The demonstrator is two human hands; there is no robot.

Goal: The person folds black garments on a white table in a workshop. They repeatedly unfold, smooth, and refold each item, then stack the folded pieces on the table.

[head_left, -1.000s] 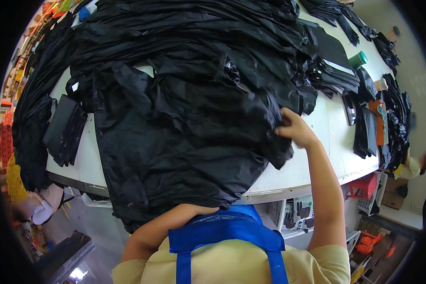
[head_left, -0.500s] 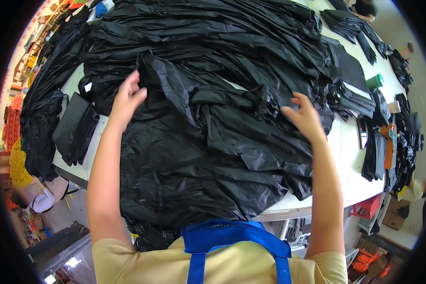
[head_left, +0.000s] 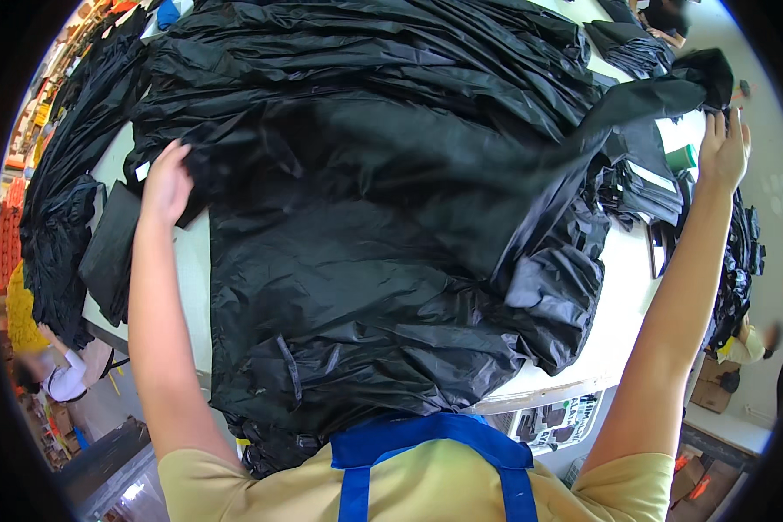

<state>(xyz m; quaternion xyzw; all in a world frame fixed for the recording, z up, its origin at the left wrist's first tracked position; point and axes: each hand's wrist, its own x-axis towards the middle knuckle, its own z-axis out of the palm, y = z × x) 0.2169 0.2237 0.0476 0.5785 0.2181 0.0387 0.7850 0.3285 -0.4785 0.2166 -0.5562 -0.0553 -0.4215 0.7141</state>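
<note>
Both arms are spreading wider than half a second ago, the right hand now lifting a corner of the black jacket up toward the far right, fingers clamped on the fabric. At the left, the left hand is pinching the jacket's other edge, fingers closed on it. Between them the jacket is stretching out over the white table, draping off its near edge, with a heap of black garments lying beyond it and a green cup near the right hand.
</note>
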